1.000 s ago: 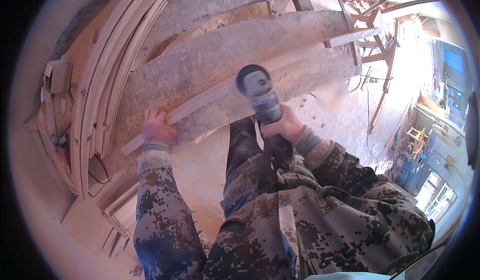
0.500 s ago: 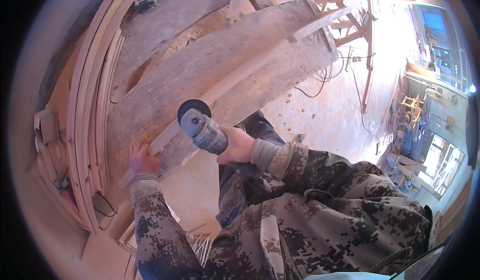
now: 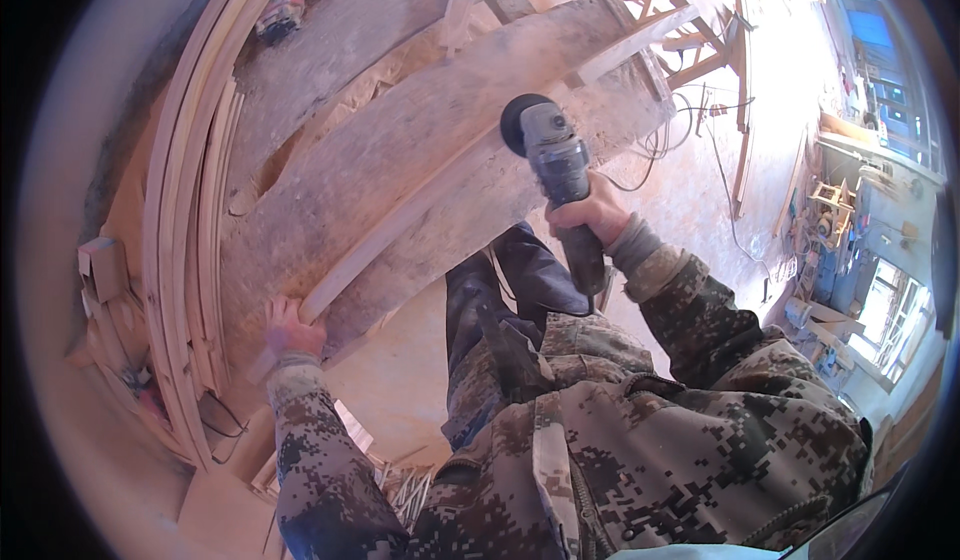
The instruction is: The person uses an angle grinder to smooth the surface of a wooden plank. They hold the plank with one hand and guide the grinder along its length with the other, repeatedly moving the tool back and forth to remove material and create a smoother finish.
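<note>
One grinder (image 3: 558, 160) is gripped by the right hand (image 3: 594, 214) over a wooden strip (image 3: 378, 247). The strip is clasped by the left hand (image 3: 294, 331).

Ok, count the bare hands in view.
2: the left hand on the wooden strip, toward its left end; the right hand around the grey grinder.

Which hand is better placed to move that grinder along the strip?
The right hand, probably: it grips the grinder, while the left hand rests on the wooden strip, near one end.
</note>
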A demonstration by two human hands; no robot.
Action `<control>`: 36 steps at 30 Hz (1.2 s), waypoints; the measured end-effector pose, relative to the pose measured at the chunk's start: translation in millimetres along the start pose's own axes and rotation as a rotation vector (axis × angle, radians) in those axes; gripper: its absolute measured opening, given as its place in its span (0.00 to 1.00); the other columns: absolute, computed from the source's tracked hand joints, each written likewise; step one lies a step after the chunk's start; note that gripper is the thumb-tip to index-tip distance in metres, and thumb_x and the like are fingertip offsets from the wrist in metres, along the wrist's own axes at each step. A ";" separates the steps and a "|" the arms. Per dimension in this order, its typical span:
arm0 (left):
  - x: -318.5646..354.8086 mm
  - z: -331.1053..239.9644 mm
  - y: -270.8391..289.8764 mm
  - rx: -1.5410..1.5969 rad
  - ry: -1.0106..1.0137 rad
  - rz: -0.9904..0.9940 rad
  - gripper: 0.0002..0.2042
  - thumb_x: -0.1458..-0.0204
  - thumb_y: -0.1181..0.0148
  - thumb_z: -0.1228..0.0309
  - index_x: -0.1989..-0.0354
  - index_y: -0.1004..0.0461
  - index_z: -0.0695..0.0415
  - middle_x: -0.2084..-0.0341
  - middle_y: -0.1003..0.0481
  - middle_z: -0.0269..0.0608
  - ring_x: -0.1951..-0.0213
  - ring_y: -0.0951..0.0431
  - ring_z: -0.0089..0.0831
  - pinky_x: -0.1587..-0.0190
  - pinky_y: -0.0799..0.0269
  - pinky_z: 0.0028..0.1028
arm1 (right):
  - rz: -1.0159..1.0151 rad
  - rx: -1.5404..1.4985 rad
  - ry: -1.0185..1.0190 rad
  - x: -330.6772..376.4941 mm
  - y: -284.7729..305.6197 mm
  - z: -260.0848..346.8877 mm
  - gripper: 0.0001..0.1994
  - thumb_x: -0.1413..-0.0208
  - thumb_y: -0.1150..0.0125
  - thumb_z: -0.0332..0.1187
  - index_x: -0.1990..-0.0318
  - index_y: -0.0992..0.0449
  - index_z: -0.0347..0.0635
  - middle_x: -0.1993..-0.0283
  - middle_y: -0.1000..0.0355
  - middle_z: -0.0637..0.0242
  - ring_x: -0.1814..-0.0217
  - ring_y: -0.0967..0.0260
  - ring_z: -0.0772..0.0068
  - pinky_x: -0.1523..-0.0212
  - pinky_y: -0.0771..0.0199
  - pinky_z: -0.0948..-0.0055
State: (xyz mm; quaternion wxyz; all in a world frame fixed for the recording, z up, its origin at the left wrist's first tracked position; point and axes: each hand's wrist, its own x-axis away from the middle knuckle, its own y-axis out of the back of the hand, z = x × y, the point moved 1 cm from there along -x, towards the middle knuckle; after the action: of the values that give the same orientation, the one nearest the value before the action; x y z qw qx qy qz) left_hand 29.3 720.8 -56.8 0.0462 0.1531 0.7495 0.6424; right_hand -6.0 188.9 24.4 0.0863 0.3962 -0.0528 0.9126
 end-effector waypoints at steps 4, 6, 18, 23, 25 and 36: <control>-17.8 -23.7 -0.9 -0.014 0.027 0.029 0.19 0.61 0.20 0.58 0.66 0.18 0.57 0.58 0.23 0.47 0.50 0.24 0.51 0.48 0.24 0.45 | 0.184 0.173 0.028 3.3 -45.5 -15.0 0.26 0.61 0.23 0.26 0.51 0.23 0.31 0.64 0.19 0.58 0.68 0.20 0.69 0.63 0.17 0.66; -33.2 -48.7 -7.3 0.023 0.076 0.078 0.18 0.61 0.21 0.58 0.67 0.17 0.57 0.58 0.23 0.47 0.50 0.23 0.51 0.49 0.23 0.45 | 0.221 0.255 0.114 9.1 -75.2 -24.0 0.30 0.63 0.23 0.30 0.49 0.24 0.30 0.60 0.18 0.54 0.59 0.19 0.65 0.54 0.17 0.65; -70.4 -118.0 -11.6 0.077 -0.081 -0.083 0.20 0.62 0.20 0.56 0.70 0.20 0.59 0.62 0.24 0.47 0.54 0.25 0.52 0.51 0.24 0.47 | 0.147 0.127 -0.019 -5.3 4.3 3.5 0.28 0.65 0.22 0.27 0.51 0.22 0.34 0.61 0.19 0.60 0.60 0.21 0.68 0.56 0.19 0.66; -67.1 -115.5 -10.4 0.057 -0.073 -0.054 0.21 0.61 0.20 0.56 0.69 0.20 0.60 0.63 0.25 0.48 0.55 0.25 0.52 0.52 0.24 0.48 | 0.010 -0.029 -0.035 -11.9 59.1 27.5 0.25 0.61 0.25 0.24 0.52 0.26 0.31 0.66 0.22 0.60 0.71 0.22 0.67 0.68 0.17 0.66; -66.4 -116.0 -9.0 0.046 -0.067 -0.051 0.20 0.61 0.20 0.57 0.70 0.20 0.60 0.63 0.25 0.48 0.55 0.25 0.52 0.52 0.25 0.48 | -0.022 -0.071 -0.021 -11.0 62.4 31.9 0.25 0.61 0.25 0.25 0.53 0.26 0.31 0.67 0.23 0.60 0.71 0.22 0.67 0.68 0.17 0.66; -64.0 -117.6 -3.5 0.037 -0.022 0.029 0.16 0.63 0.23 0.65 0.68 0.20 0.60 0.62 0.26 0.47 0.54 0.26 0.53 0.51 0.25 0.47 | 0.183 0.179 0.017 -5.9 28.0 8.3 0.32 0.66 0.23 0.31 0.48 0.24 0.32 0.59 0.20 0.59 0.56 0.22 0.64 0.49 0.21 0.65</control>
State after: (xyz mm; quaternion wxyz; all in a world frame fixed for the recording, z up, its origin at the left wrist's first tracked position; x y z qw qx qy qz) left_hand 58.1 590.3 -48.3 0.0420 0.1718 0.7585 0.6272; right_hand -1.7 159.5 25.0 -0.0328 0.3880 -0.0063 0.9210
